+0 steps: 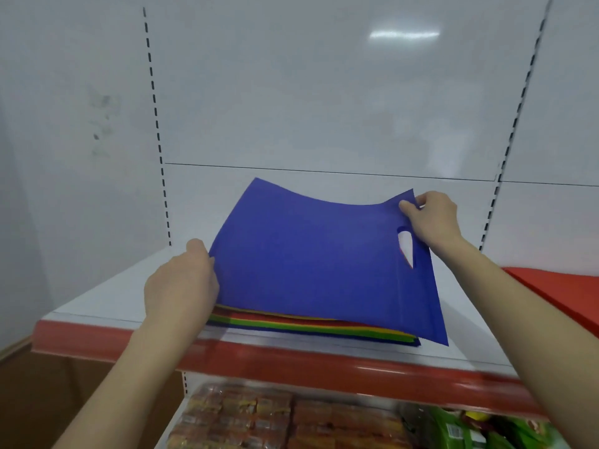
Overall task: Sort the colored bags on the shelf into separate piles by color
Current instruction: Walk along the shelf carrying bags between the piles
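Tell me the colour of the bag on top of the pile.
The bag is blue; head view.

Left: bare shelf (107,296), open from front lip (259,361) to back panel (324,92).
Centre: stack of bags (308,325), lifted blue bag (308,254) arching over it.
Right: narrow bare strip, then red pile (557,293) at frame edge.

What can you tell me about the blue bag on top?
The blue bag is a thin, matte, fabric-like sheet with a die-cut handle hole near its right edge. It lies topmost on the multicoloured stack, its far edge lifted and sagging. The right hand pinches its far right corner; the left hand grips its left edge.
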`<action>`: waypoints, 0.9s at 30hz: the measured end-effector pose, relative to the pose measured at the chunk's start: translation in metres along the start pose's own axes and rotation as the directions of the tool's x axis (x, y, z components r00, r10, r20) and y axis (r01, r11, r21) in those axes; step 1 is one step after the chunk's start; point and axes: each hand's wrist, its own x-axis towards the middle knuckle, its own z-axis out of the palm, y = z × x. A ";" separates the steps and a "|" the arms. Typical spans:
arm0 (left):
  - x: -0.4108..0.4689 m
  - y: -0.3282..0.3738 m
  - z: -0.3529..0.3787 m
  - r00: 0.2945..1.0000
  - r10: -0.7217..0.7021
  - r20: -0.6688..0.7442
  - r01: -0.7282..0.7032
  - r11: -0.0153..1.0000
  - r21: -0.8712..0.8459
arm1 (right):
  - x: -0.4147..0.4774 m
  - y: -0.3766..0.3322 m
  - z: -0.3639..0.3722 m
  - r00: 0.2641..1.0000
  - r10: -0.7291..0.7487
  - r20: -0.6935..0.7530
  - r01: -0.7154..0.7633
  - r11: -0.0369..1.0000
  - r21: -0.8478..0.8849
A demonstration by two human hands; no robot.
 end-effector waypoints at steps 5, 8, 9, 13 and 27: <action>-0.013 0.029 -0.002 0.997 0.071 -0.003 -0.071 0.981 -0.178 | -0.024 0.021 -0.045 0.987 0.078 -0.138 -0.067 0.995 0.078; -0.026 0.059 -0.005 0.992 0.123 0.001 -0.118 0.956 -0.270 | -0.038 0.045 -0.077 0.974 0.123 -0.193 -0.104 0.989 0.105; -0.031 0.070 -0.004 0.989 0.151 0.005 -0.143 0.947 -0.286 | -0.043 0.054 -0.090 0.969 0.129 -0.211 -0.110 0.989 0.100; -0.053 0.126 -0.003 0.968 0.251 0.024 -0.229 0.916 -0.329 | -0.059 0.093 -0.151 0.943 0.139 -0.302 -0.138 0.990 0.025; -0.201 0.433 0.018 0.860 0.501 0.098 -0.347 0.716 -0.606 | -0.128 0.292 -0.440 0.819 0.193 -0.540 -0.358 0.908 -0.217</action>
